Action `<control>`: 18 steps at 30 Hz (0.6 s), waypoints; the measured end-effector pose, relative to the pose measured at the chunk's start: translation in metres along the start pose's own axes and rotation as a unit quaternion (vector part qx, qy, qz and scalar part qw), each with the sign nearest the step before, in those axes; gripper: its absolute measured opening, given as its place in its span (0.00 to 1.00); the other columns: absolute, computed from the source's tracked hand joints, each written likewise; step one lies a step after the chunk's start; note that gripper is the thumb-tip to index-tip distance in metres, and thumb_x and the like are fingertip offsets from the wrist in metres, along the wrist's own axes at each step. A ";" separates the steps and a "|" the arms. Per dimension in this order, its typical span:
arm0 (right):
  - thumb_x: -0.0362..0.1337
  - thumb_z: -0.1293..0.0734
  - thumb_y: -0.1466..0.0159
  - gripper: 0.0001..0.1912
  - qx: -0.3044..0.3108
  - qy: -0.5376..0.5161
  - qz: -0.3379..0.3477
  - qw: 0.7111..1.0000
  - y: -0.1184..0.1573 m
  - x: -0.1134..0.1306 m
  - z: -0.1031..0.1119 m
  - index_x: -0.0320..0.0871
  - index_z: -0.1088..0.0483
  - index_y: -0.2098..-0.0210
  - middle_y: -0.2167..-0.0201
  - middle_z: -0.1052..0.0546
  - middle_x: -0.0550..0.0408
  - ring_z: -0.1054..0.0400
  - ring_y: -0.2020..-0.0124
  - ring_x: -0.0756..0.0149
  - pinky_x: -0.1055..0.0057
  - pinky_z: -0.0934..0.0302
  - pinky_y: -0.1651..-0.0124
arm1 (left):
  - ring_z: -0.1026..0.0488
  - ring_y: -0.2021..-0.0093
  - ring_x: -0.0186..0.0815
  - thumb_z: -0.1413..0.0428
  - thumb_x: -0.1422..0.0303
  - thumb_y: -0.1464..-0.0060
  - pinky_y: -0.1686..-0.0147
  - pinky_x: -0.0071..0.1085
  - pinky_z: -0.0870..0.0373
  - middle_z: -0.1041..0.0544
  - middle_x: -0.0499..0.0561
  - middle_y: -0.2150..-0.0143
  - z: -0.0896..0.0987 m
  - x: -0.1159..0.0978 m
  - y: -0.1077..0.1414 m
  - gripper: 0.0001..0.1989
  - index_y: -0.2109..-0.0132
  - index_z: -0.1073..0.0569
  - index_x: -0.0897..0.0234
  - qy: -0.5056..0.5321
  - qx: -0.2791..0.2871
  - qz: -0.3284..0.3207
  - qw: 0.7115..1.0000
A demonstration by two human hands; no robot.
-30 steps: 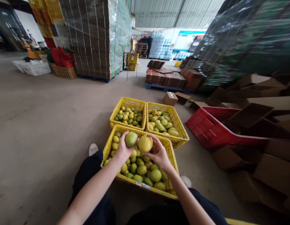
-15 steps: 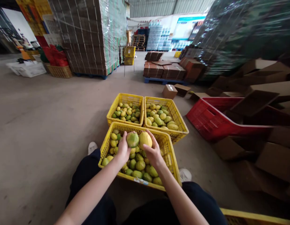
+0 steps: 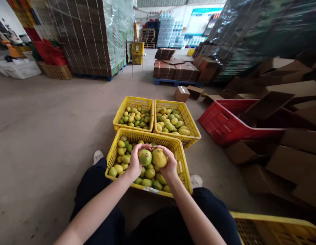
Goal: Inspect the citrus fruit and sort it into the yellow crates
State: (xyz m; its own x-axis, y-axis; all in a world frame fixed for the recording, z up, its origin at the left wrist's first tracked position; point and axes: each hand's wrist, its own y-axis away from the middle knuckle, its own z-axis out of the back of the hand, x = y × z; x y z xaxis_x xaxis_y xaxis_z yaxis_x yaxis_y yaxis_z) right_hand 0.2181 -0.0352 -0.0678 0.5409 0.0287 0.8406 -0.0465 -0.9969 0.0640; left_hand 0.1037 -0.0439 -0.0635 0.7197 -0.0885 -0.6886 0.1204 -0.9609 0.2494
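From the head camera I have both hands raised over the near crate (image 3: 183, 162), each closed round one fruit. My left hand (image 3: 135, 162) cups the green fruit (image 3: 145, 157), fingers curled over its far side; my right hand (image 3: 170, 166) wraps the yellow fruit (image 3: 159, 158) the same way. The two fruits sit side by side with their stem ends turned towards me, so close that I cannot tell whether they touch, and the fingertips almost meet just beyond them. Below, I see loose fruit (image 3: 150, 174), green and yellow mixed, in the near crate, which stands between my two shoes (image 3: 98, 157). Against its far side I have the left rear crate (image 3: 133, 101) and the right rear crate (image 3: 190, 119), both holding more fruit. Off to my right lies the red crate (image 3: 221, 126), with open boxes (image 3: 298, 166) heaped in and around it.
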 end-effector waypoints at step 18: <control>0.37 0.32 0.43 0.06 -0.099 -0.121 -0.162 0.974 -0.008 -0.012 -0.013 0.44 0.26 0.66 0.72 0.20 0.59 0.26 0.69 0.65 0.74 0.30 0.69 | 0.22 0.59 0.42 0.54 0.62 0.38 0.61 0.33 0.26 0.21 0.55 0.68 0.003 -0.021 -0.019 0.16 0.62 0.26 0.66 0.104 -0.096 0.169 0.975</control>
State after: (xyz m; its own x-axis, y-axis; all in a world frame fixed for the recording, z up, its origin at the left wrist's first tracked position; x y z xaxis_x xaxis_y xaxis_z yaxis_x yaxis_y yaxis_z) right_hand 0.2010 -0.0270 -0.0716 0.7347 0.2977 0.6096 0.0116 -0.9039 0.4275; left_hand 0.0840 -0.0248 -0.0554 0.8614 -0.3179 -0.3960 -0.0374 -0.8174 0.5748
